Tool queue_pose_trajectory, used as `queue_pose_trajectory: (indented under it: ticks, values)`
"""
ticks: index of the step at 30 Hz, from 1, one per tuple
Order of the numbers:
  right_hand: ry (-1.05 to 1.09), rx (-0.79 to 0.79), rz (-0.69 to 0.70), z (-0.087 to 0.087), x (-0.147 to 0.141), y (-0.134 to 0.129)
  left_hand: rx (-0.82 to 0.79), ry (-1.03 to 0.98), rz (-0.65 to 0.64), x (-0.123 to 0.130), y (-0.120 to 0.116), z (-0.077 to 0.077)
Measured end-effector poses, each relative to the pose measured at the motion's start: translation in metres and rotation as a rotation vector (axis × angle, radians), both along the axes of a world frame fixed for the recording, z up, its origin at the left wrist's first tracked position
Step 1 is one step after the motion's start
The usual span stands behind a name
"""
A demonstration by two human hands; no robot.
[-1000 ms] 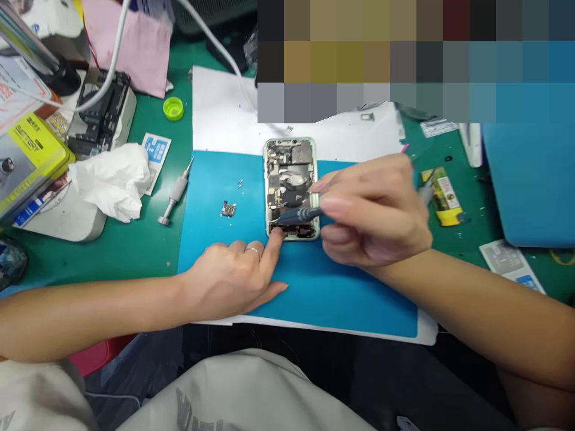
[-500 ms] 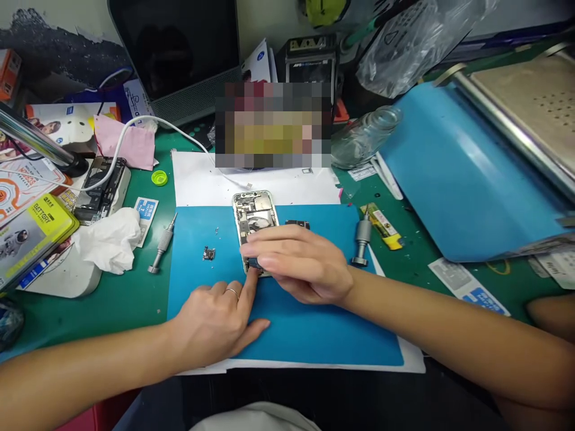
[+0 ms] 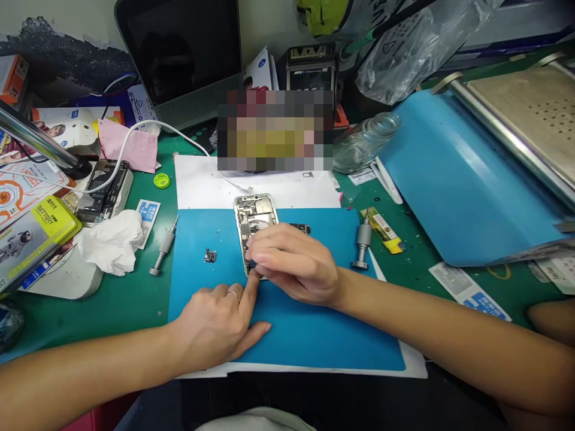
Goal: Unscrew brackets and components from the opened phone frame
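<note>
An opened smartphone point(image 3: 257, 211) lies on the blue mat point(image 3: 314, 335), its inner boards and metal parts exposed. My left hand point(image 3: 220, 320) rests on the mat below it, index finger stretched to the phone's lower edge and thumb spread. A ring is on one finger. Over the phone's lower half, my right hand point(image 3: 294, 260) has its fingers pinched together. Something small and dark shows at its fingertips, mostly covered, and I cannot make out its kind. The right hand also hides much of the phone's lower right part.
A small circuit part point(image 3: 209, 255) lies left of the phone, a dark part point(image 3: 300, 228) right of it. One screwdriver point(image 3: 165, 244) lies left, another point(image 3: 362, 240) right. Around the mat are crumpled tissue point(image 3: 110, 242), a glass jar point(image 3: 368, 140), a white cable point(image 3: 175, 127) and a yellow battery box point(image 3: 42, 239).
My right hand's fingers have drawn closer together and curled more over the phone. My left hand keeps its place at the lower edge. The whole view has shifted slightly.
</note>
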State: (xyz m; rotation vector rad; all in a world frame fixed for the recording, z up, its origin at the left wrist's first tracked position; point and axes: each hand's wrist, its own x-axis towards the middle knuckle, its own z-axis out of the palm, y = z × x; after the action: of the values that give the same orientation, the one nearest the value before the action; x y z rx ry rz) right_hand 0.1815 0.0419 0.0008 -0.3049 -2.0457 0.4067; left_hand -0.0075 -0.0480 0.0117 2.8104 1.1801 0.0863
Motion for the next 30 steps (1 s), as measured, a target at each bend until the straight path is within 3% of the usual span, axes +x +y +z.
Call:
queue_pose_trajectory:
  ticks: [3,11,20,25,30]
  values:
    - [0.000,0.034,-0.027,-0.0016,-0.0001,0.0005,-0.001,0.003,-0.001,-0.0001,0.0000,-0.0002]
    - [0.010,-0.025,0.078,-0.0015,0.0005,-0.0026,-0.010,-0.007,0.002,-0.0002,-0.0001,0.0000]
    - [-0.008,0.008,-0.008,-0.0041,0.0024,-0.0008,0.030,-0.016,0.001,-0.0002,-0.0008,-0.0025]
    - [0.006,-0.030,0.120,-0.0038,0.0061,-0.0020,0.051,-0.013,-0.011,0.0010,-0.0002,-0.0044]
    - [-0.032,-0.079,0.159,-0.0027,0.0083,-0.0059,0.023,0.001,-0.029,0.0012,-0.0006,-0.0040]
